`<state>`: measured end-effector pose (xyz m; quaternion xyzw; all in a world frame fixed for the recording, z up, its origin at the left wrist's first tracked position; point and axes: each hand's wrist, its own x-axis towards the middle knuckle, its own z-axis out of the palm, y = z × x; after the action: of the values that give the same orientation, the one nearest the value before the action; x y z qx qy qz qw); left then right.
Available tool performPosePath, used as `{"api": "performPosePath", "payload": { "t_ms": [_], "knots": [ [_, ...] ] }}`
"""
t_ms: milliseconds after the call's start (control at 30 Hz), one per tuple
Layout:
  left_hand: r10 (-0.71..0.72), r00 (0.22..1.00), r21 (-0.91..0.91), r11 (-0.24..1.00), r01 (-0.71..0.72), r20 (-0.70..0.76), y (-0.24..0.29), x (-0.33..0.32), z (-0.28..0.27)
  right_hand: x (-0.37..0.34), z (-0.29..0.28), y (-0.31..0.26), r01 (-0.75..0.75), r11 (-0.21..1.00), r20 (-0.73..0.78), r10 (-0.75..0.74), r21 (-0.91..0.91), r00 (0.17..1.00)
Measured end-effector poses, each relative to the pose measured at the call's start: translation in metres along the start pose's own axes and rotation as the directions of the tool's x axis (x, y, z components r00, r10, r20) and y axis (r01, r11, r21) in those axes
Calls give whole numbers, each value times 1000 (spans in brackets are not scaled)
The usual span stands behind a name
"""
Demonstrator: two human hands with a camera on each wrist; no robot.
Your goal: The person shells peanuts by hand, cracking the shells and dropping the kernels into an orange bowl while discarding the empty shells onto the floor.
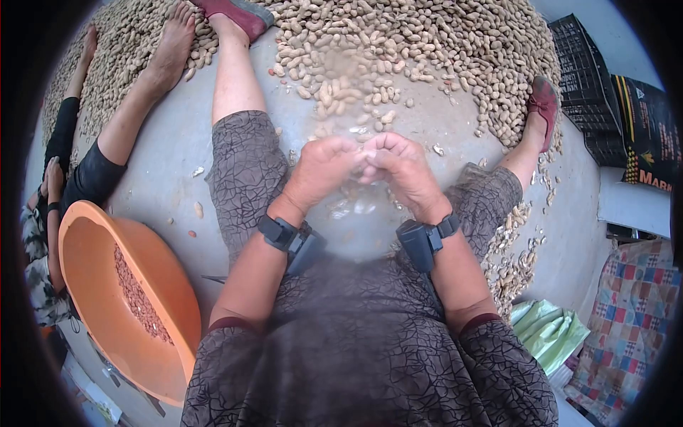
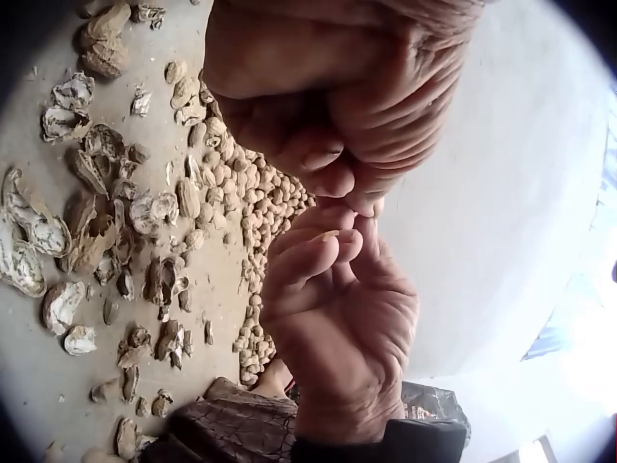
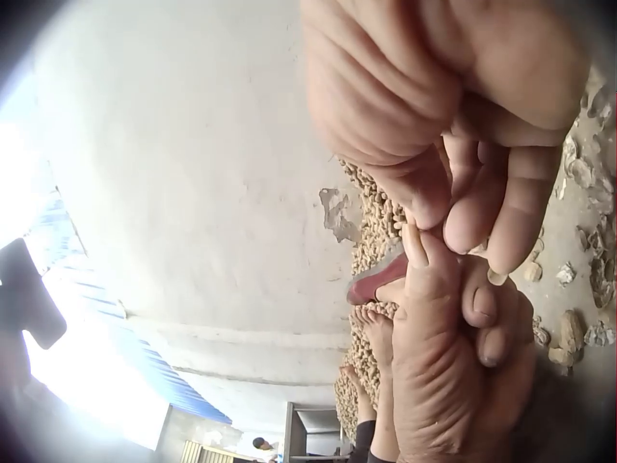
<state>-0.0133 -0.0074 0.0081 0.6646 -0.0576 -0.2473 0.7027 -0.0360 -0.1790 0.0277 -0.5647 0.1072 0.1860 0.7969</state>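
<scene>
Both hands meet in front of the body in the head view, the left hand (image 1: 324, 167) and right hand (image 1: 405, 171) touching at thumbs and fingertips. In the left wrist view, the curled fingers of the left hand (image 2: 337, 96) come down onto the raised fingertips of the right hand (image 2: 337, 309). Seen from the right wrist, the right hand's thumb and forefinger press close to the left thumb. Whatever lies between the fingertips is hidden, and I cannot tell what it is. Split peanut shells (image 2: 96, 231) and whole peanuts (image 2: 241, 183) lie on the floor below.
A large heap of unshelled peanuts (image 1: 427, 35) spreads across the floor ahead, around the wearer's outstretched legs. At left, an orange tub (image 1: 160, 249) holds reddish kernels (image 1: 139, 292), beside another person's bare legs (image 1: 153, 71). Black crates (image 1: 580, 71) and a green sack (image 1: 544, 331) stand at right.
</scene>
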Motion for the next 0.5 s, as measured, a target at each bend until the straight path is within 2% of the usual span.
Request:
{"api": "performPosePath", "payload": {
  "t_ms": [67, 200, 267, 367, 500],
  "knots": [
    [21, 1000, 69, 997, -22, 12, -1, 0, 0, 0, -1, -1, -15, 1000, 19, 15, 5, 1000],
    [29, 998, 72, 997, -32, 47, 0, -1, 1, -1, -4, -4, -61, 998, 38, 61, -10, 997],
    [193, 979, 165, 966, -200, 56, -8, 0, 1, 0, -5, -5, -79, 997, 48, 79, 2, 996],
    [212, 975, 271, 936, -223, 71, -17, 2, 3, -1, -7, -6, -123, 991, 53, 125, -51, 991],
    [237, 968, 403, 881, -249, 79, -14, 0, 9, 1, -6, 0, -149, 987, -12, 149, -61, 989]
  ]
}}
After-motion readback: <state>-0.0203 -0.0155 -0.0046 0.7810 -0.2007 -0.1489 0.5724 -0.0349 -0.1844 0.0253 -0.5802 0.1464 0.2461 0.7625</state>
